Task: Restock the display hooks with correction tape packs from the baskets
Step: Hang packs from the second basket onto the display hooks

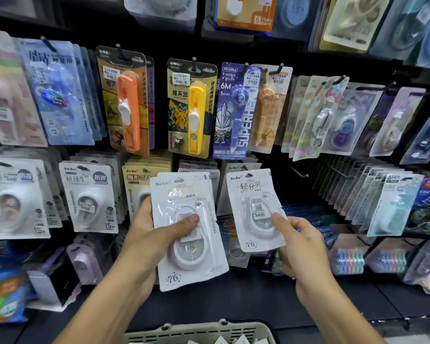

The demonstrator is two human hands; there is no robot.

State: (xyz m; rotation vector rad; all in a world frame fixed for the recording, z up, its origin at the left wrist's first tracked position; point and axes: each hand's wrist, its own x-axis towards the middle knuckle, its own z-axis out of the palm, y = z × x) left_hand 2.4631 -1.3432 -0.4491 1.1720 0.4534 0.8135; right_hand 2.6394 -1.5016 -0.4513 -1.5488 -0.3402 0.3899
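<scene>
My left hand (159, 232) grips a small stack of white correction tape packs (184, 244), thumb across the front pack, held in front of the lower row of hooks. My right hand (298, 242) pinches one more white pack (255, 202) by its lower right side. That pack's top hole sits at a display hook (248, 173) in the lower row; I cannot tell whether it hangs on the hook. A beige basket (199, 331) with more packs shows at the bottom edge, below both hands.
The black pegboard wall carries rows of hanging packs: white tape packs (87, 194) at lower left, orange (127, 103) and yellow (191, 105) tools above, more packs (392, 202) at right. Two bare hooks (299, 171) stick out right of my right hand. Boxes (50, 281) stand at lower left.
</scene>
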